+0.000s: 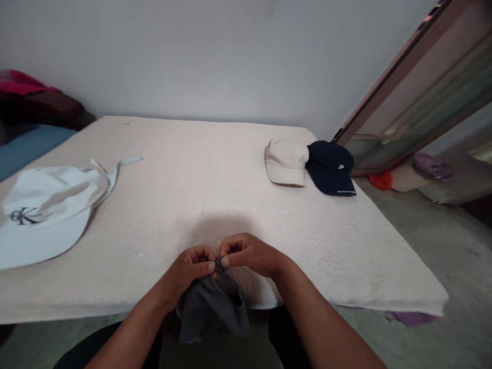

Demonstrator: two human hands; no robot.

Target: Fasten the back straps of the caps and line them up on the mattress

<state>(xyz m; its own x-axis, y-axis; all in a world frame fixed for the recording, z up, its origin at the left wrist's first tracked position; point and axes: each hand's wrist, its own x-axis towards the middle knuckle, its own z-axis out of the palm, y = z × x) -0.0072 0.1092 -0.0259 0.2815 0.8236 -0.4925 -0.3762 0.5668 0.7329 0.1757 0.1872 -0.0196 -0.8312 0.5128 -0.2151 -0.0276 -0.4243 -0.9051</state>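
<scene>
A dark grey cap hangs at the front edge of the table, its opening partly facing up. Thumb and fingers of my left hand pinch the left side of its strap. From the other side, my right hand pinches the strap end, fingertips almost touching those of the left. The fastening between the fingertips is too small and covered to make out. Both hands are closed, just above the table's near edge.
The table has a white textured cover. On its left lies a white cap with its straps loose. Toward the back right are a beige cap and a navy cap, touching. A wall stands behind.
</scene>
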